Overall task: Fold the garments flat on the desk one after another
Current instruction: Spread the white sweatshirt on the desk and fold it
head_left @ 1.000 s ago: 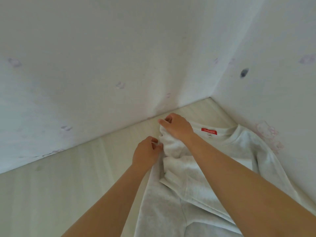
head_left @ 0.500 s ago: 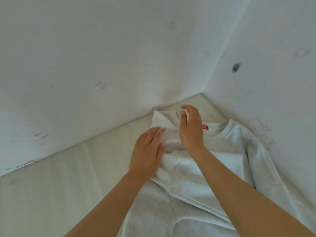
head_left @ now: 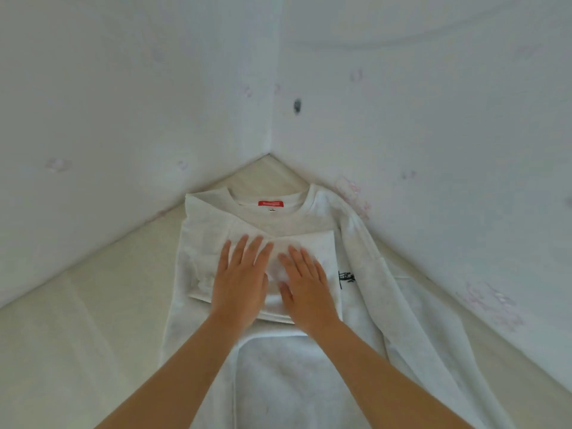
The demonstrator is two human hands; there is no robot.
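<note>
On sweatshirt (head_left: 278, 219), both hands (head_left: 238, 283) (head_left: 306, 289) now flat.

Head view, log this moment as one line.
stage: one side folded in | left hand: flat on sweatshirt | right hand: flat beside it | other sleeve: unfolded

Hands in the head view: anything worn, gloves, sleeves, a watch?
Nothing worn shows. The left hand and right hand are bare, with no gloves, rings or watch. The left forearm and right forearm are uncovered down to the frame's bottom edge; no sleeve is in view.
</note>
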